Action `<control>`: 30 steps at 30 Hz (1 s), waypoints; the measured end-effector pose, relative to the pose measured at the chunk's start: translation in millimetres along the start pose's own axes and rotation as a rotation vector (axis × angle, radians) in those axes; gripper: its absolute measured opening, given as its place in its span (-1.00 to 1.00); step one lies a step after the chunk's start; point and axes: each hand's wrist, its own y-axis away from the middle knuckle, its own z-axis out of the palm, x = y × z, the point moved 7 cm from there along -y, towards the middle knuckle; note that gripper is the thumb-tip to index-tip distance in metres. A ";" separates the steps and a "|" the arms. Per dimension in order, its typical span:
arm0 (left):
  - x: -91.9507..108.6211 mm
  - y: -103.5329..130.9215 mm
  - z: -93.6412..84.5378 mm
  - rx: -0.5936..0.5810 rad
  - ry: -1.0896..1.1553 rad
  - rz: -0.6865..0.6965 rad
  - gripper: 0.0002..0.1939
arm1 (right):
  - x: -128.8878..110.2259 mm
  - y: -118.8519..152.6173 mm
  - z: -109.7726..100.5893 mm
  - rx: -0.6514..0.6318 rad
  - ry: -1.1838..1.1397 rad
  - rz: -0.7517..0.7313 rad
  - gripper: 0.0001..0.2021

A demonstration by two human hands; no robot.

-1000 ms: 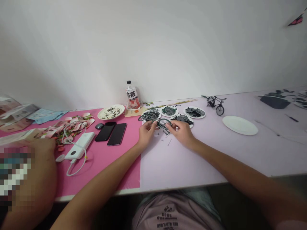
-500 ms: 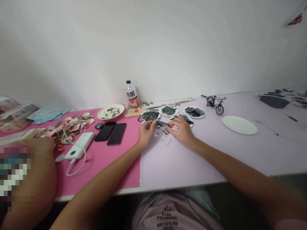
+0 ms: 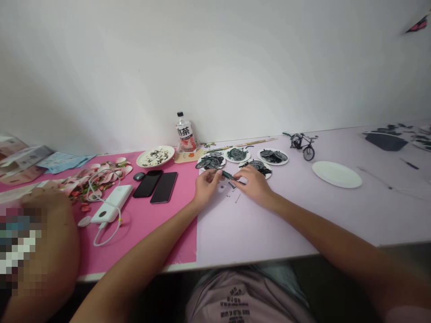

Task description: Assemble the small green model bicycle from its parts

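My left hand (image 3: 206, 186) is closed on a small dark green model bicycle part (image 3: 228, 175), pinched between thumb and fingertips above the pale table. Facing it, my right hand (image 3: 255, 185) is closed too, its fingertips around a thin dark piece (image 3: 240, 182) at the part's right end; its exact kind is too small to tell. Just below lie a few tiny loose pieces (image 3: 237, 198). Behind my hands stand small white plates (image 3: 287, 157) with grey wheels and dark parts. An assembled model bicycle (image 3: 302, 146) stands at the back right.
An oval white plate (image 3: 336, 174) lies to the right. On the pink mat (image 3: 141, 242) are two phones (image 3: 164, 187), a white power bank (image 3: 111, 204) with a cable, and petal-like pieces (image 3: 101, 177). A bottle (image 3: 185, 134) stands behind. Another person's arm (image 3: 57, 233) rests at far left.
The green part between my hands has turned and now slants down to the right. One of the dark pieces on the table below is gone from its spot. My hands have barely shifted.
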 end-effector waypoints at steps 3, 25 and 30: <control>0.5 0.2 0.2 -0.003 0.016 -0.008 -0.50 | -0.9 -0.6 -0.7 -0.017 -0.001 0.010 -0.94; -4.9 2.8 7.9 -0.098 0.125 -0.067 -0.43 | -6.8 4.8 15.1 -0.124 -0.065 0.090 -0.55; -6.7 2.5 6.4 -0.083 0.131 -0.057 -0.43 | -1.5 6.4 14.2 -0.113 -0.088 0.125 -0.46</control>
